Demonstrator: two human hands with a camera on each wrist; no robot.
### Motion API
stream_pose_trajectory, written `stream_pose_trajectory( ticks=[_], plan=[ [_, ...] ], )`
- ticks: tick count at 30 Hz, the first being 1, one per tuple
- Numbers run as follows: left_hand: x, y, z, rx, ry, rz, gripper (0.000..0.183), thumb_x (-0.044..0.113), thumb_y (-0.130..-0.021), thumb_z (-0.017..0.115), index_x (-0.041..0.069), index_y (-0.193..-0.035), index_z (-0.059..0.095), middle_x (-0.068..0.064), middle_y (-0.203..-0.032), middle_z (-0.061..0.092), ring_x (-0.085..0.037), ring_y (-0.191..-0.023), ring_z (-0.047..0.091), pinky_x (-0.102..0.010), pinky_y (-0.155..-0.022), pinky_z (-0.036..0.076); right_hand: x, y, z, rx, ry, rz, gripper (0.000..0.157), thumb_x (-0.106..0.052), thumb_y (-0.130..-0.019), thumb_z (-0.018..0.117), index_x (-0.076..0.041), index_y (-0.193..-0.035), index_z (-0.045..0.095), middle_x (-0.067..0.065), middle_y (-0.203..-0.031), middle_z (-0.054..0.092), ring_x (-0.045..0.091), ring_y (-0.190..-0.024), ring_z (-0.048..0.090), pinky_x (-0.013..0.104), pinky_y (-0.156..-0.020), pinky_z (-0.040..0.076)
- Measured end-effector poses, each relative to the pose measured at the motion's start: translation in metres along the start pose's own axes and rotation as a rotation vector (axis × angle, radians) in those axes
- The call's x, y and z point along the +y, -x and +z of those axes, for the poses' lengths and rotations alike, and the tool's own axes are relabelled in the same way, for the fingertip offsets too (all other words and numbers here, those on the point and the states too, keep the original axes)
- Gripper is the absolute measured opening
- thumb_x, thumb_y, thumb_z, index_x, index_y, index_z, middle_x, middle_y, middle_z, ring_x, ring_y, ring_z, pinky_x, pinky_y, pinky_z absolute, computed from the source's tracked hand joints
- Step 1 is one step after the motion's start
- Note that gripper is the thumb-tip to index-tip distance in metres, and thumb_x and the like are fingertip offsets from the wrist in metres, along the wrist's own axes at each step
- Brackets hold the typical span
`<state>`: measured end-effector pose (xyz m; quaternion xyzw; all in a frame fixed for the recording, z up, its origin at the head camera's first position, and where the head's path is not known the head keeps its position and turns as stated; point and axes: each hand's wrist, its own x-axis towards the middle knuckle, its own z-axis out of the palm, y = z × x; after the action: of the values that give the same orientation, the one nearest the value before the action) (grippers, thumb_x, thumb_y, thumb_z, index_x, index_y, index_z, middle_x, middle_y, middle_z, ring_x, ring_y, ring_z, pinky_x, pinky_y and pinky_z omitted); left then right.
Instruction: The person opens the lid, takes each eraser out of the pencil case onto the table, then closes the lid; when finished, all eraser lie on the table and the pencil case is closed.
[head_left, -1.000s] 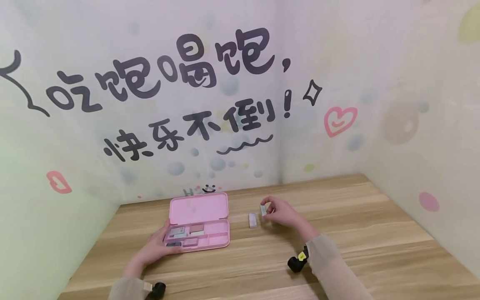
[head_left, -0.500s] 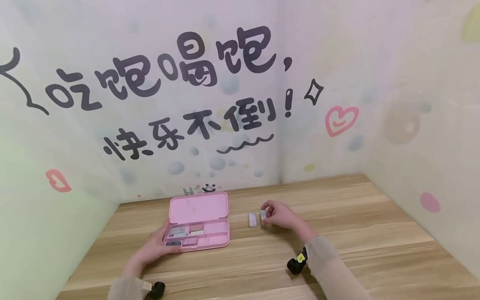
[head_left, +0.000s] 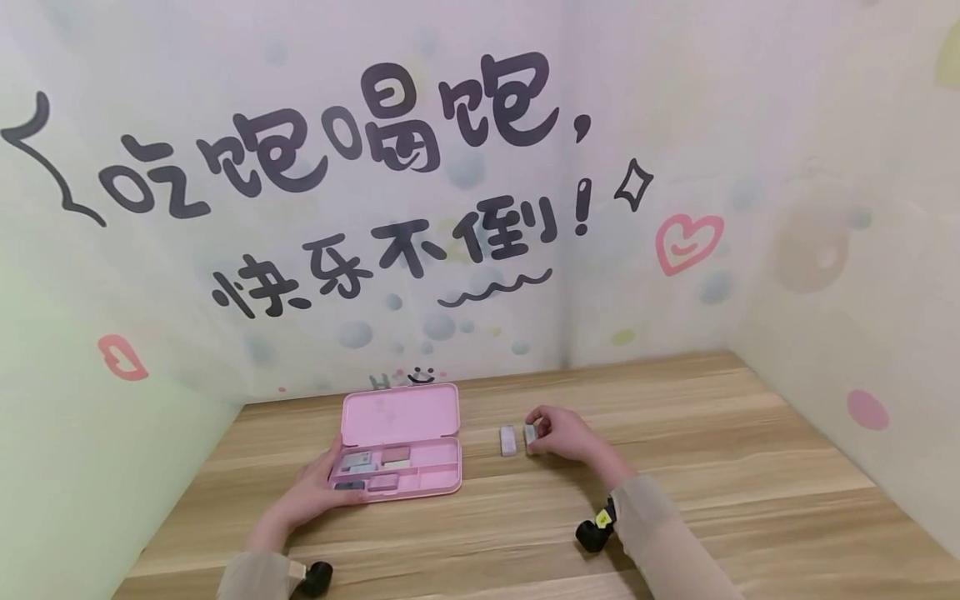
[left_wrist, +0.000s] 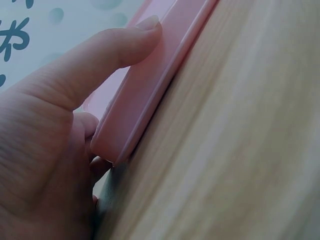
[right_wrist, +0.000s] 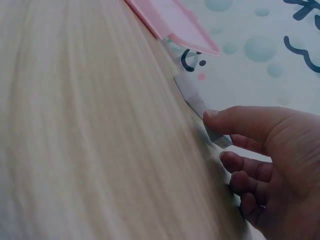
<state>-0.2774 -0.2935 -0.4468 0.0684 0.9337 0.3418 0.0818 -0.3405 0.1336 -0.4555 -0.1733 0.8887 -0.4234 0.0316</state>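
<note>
An open pink pencil case (head_left: 437, 452) lies on the wooden table, its lid tipped back. My left hand (head_left: 311, 490) grips its left end; in the left wrist view the thumb lies along the front wall (left_wrist: 135, 100) and the fingers go round the end corner. Several small erasers sit in the case's left compartments, among them a pink one (head_left: 383, 482). To the right of the case, my right hand (head_left: 567, 434) pinches a grey-white eraser (head_left: 530, 437) between thumb and fingers, close to the tabletop. A pale eraser (head_left: 507, 441) lies just left of it.
A patterned wall with large black characters (head_left: 408, 250) stands right behind the table (head_left: 675, 417), and side walls rise at left and right. Small black cameras (head_left: 592, 536) sit on both wrists.
My right hand has lowered the eraser slightly and brought it nearer, level beside the pale one. The left hand keeps its grip on the pencil case; the head view has shifted a little.
</note>
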Motion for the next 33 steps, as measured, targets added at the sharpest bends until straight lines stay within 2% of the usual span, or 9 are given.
stream_pose_trajectory(
  ticks=[14, 21, 33],
  plan=[
    [0.0002, -0.0003, 0.0, -0.01, 0.01, -0.006, 0.12, 0.045, -0.074, 0.08, 0.005, -0.155, 0.001, -0.031, -0.155, 0.01, -0.053, -0.138, 0.009, -0.068, -0.107, 0.008, 0.0006, 0.0008, 0.0009, -0.007, 0.008, -0.008, 0.037, -0.01, -0.075, 0.082, -0.004, -0.107, 0.063, 0.001, -0.079, 0.055, 0.016, -0.072, 0.05, 0.03, -0.063, 0.043],
    [-0.0017, -0.0013, 0.0002, 0.005, 0.002, 0.015, 0.12, 0.043, -0.074, 0.081, 0.001, -0.154, 0.002, -0.033, -0.155, 0.011, -0.053, -0.138, 0.009, -0.067, -0.108, 0.007, -0.0005, 0.0036, -0.0007, -0.002, 0.024, -0.06, 0.035, -0.012, -0.077, 0.08, -0.002, -0.105, 0.062, 0.0, -0.077, 0.054, 0.013, -0.069, 0.049, 0.028, -0.061, 0.042],
    [-0.0044, -0.0029, 0.0006, 0.012, 0.011, 0.032, 0.12, 0.042, -0.074, 0.082, 0.0, -0.154, 0.002, -0.033, -0.155, 0.012, -0.054, -0.138, 0.01, -0.068, -0.108, 0.008, -0.0026, 0.0026, 0.0004, -0.002, 0.027, 0.007, 0.038, -0.011, -0.074, 0.082, -0.005, -0.107, 0.064, 0.001, -0.078, 0.054, 0.015, -0.07, 0.049, 0.03, -0.063, 0.042]
  ],
)
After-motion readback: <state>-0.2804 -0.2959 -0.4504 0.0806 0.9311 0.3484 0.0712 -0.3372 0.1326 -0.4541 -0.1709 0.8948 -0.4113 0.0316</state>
